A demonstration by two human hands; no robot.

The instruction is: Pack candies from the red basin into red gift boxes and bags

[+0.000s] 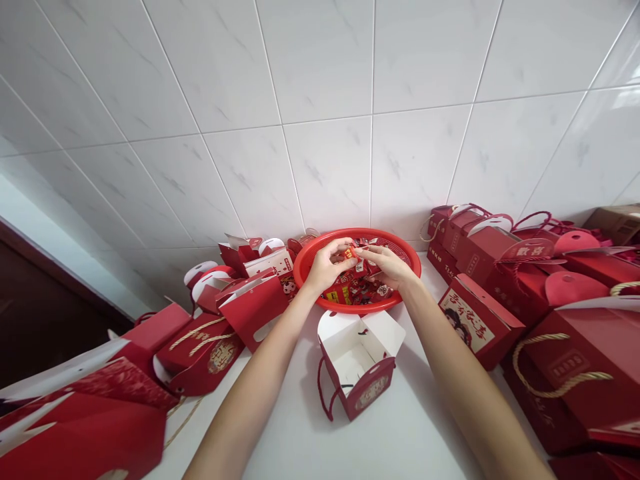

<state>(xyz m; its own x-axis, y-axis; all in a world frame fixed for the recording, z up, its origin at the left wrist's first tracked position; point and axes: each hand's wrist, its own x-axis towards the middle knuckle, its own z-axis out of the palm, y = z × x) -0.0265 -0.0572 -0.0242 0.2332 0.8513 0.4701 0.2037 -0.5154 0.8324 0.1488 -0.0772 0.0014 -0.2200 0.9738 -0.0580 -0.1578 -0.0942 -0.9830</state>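
Both my hands are over a red plastic basket [357, 309] filled with small wrapped sweets [367, 293]. My left hand [330, 263] is closed round a small red and yellow packet [349, 253], held between thumb and fingers. My right hand [387, 265] reaches in from the right, its fingertips by the same packet and other red wrappers; what it grips, if anything, is hidden. Just in front of the basket an open red gift box [367, 393] stands on the white table, flaps spread, its white inside showing no contents, a dark red cord handle hanging at its left.
Red gift boxes with rope handles crowd the left side [200, 353] and are stacked along the right side [570, 367]. A brown cardboard box [613, 223] sits at the far right. Behind the basket rises a white tiled wall [330, 173].
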